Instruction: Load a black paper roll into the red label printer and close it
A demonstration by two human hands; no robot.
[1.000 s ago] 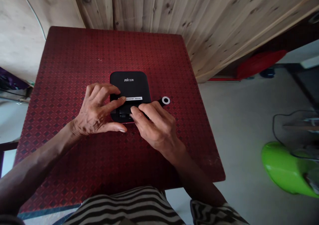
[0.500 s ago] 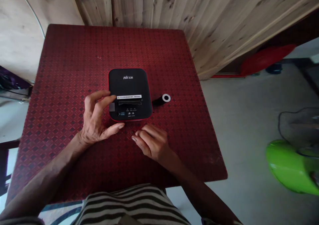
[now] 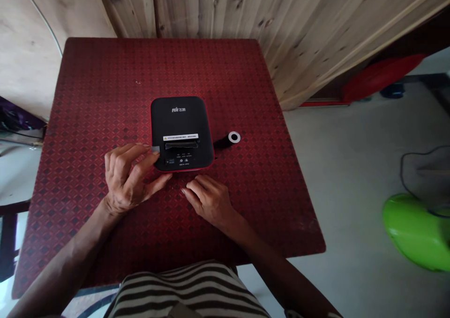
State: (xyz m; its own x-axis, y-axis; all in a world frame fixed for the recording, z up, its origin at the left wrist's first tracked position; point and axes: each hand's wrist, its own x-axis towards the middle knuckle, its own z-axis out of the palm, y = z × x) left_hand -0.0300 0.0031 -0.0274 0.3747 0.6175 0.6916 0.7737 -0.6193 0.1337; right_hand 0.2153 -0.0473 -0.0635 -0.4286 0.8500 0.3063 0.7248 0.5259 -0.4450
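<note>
A black receipt printer [image 3: 181, 121] with red sides lies on the table, bearing white lettering, a white label strip [image 3: 180, 137] and a dark slot below it. My left hand [image 3: 126, 175] is at its near left corner, fingers apart. The index fingertip touches a small grey tab [image 3: 155, 149] on the printer's left edge, and the thumb reaches to the front edge. Just in front of the printer, my right hand [image 3: 211, 198] rests with curled fingers, thumb against the index finger. Whatever those fingers may hold is hidden.
Right of the printer stands a dark roll with a white ring-shaped end [image 3: 234, 137]. The red patterned table [image 3: 105, 83] meets a wooden plank wall [image 3: 211, 8] at the back. A green plastic item [image 3: 415, 231] sits on the floor at right.
My left hand has shifted down and left, its index finger going from beside the label strip to the grey tab. My right hand keeps its curled shape and has barely moved.
</note>
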